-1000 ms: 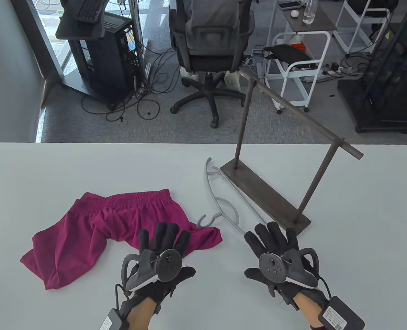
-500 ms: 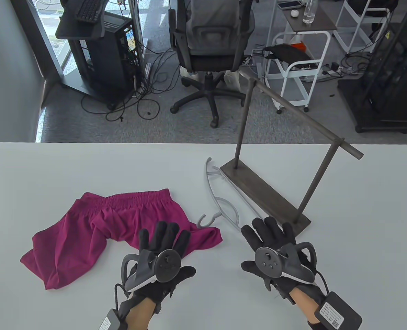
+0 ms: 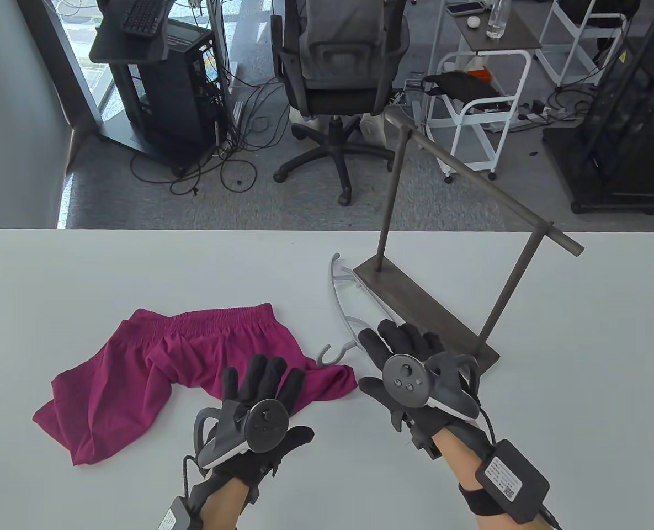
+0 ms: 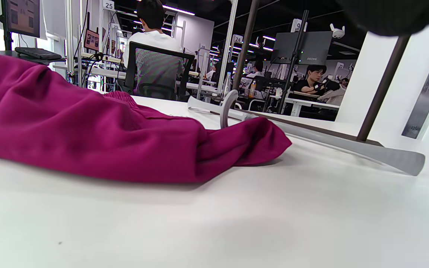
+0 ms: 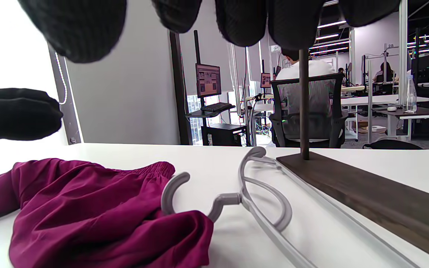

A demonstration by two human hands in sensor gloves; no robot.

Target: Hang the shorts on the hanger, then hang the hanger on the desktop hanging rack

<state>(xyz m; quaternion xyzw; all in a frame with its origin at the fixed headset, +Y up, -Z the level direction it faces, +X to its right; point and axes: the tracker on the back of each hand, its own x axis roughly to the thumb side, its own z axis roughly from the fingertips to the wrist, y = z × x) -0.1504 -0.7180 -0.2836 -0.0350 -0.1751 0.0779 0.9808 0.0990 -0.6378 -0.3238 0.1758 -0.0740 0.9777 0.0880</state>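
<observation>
Magenta shorts (image 3: 155,364) (image 4: 88,141) (image 5: 88,216) lie crumpled on the white table (image 3: 139,265), waistband toward the far side. A grey plastic hanger (image 3: 349,309) (image 5: 259,201) (image 4: 311,141) lies flat between the shorts and the dark rack (image 3: 431,314), its hook (image 3: 332,353) beside the shorts' right edge. My left hand (image 3: 260,381) lies flat with straight fingers on the shorts' near right corner. My right hand (image 3: 398,342) hovers open over the hanger's near arm, fingers spread, holding nothing; its fingertips (image 5: 244,22) hang above the hanger in the right wrist view.
The rack's wooden base (image 5: 367,193) and two posts carry a slanted bar (image 3: 481,187) at the table's right. Beyond the far edge stand an office chair (image 3: 338,83), a computer stand (image 3: 155,83) and a white cart (image 3: 481,105). People sit at desks behind.
My right hand has moved forward and left, from the table near the rack base's front corner to above the hanger's near arm. The left hand, shorts and hanger have stayed still.
</observation>
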